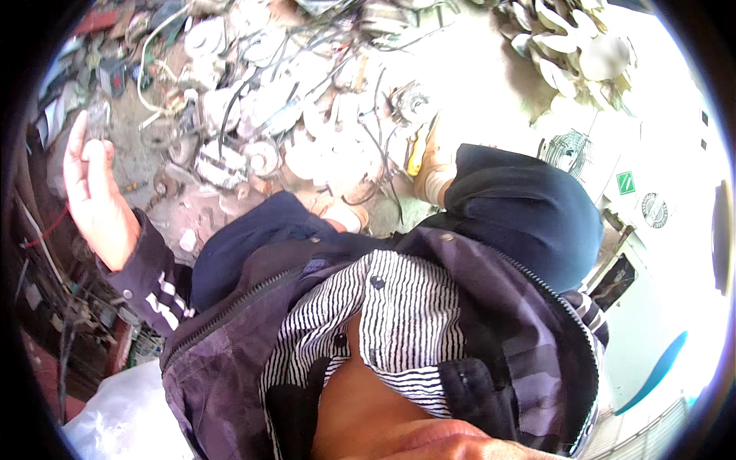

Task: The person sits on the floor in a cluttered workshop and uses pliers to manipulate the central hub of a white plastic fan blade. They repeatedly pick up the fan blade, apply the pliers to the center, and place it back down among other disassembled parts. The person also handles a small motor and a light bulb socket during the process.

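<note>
My left hand (100, 199) is raised at the far left, with its fingers stretched out and nothing visible in it. Beneath and beyond it lies a heap of scrap parts and cables. A metal motor-like part (221, 164) rests on the floor to the right of that hand. Beside my right foot is a tool with a yellow handle (416, 153), its other end lost in the glare. A round part (412, 103), perhaps a motor, lies just past it. My right hand is out of view; only a striped cuff (589, 313) shows by my right thigh.
A pile of pale curved pieces (567, 46) stands at the far right. White casing panels, one with a round fan grille (569, 150), are on my right. A white plastic bag (130, 414) sits at the lower left, near dark scrap and wires (57, 284). Black cables (230, 115) cross the heap.
</note>
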`<state>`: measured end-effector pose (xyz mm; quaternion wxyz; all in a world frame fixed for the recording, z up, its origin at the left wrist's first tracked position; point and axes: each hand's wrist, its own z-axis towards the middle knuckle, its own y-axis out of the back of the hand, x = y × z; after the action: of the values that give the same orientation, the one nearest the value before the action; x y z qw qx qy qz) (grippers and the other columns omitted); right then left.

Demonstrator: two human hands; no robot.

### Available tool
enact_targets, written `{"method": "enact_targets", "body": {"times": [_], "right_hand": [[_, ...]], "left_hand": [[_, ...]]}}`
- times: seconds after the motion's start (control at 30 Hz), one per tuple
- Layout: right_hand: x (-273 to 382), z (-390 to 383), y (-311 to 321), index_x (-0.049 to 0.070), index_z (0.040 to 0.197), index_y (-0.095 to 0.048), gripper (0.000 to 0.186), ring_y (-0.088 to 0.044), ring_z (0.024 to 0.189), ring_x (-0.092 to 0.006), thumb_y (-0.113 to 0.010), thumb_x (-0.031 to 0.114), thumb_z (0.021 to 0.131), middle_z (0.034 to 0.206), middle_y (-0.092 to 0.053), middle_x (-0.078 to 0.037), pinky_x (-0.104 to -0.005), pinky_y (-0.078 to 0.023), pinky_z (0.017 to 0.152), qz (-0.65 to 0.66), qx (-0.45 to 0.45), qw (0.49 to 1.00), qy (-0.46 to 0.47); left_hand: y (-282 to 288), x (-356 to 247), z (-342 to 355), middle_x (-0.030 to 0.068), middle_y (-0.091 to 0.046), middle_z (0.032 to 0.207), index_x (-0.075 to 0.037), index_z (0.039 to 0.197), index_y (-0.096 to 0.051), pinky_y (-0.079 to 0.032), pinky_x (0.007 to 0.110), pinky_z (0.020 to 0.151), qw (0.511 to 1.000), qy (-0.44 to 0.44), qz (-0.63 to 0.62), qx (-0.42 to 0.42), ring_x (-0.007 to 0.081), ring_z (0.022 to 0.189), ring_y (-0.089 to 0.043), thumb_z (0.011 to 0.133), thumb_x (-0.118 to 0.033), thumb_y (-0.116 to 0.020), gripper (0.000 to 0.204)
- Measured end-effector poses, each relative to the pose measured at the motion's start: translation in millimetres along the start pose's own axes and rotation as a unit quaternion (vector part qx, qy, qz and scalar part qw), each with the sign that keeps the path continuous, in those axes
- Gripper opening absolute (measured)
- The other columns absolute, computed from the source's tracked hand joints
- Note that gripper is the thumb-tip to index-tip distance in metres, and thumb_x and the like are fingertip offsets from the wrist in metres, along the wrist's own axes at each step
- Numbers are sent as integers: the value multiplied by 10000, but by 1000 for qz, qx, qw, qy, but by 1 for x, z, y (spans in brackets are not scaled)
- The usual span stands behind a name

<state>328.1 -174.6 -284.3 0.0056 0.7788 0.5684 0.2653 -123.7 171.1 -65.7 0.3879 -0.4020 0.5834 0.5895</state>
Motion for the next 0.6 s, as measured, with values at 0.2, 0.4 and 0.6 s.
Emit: {"method": "enact_targets", "body": {"times": [0.2, 0.4, 0.6], "right_hand": [[-70, -7, 24, 54, 1173, -534, 297, -599, 857, -173, -572, 182, 908, 1074, -579, -130, -312, -491, 735, 44, -206, 977, 45], [-97, -16, 67, 9, 1169, -523, 306, -595, 850, -208, -545, 110, 881, 1058, -575, -167, -314, -495, 731, 102, -386, 912, 98], [-137, 3, 67, 32, 1142, -556, 300, -616, 908, -235, -567, 125, 857, 1032, -617, -159, -344, -488, 813, 66, -387, 920, 12]], "left_hand": [[-56, -47, -6, 88, -481, 1307, -11, 1331, -442, -331, 305, 1030, 984, -24, 104, 145, 163, 1156, -468, 943, -71, -499, 397], [-101, -48, -26, 61, -514, 1120, -11, 1329, -428, -382, 291, 952, 987, 18, 26, 160, 150, 1026, -495, 955, -102, -502, 392], [-104, 2, -21, 72, -506, 1124, -20, 1329, -421, -397, 263, 905, 979, -35, 124, 158, 140, 1035, -492, 937, -111, -543, 420]]}}
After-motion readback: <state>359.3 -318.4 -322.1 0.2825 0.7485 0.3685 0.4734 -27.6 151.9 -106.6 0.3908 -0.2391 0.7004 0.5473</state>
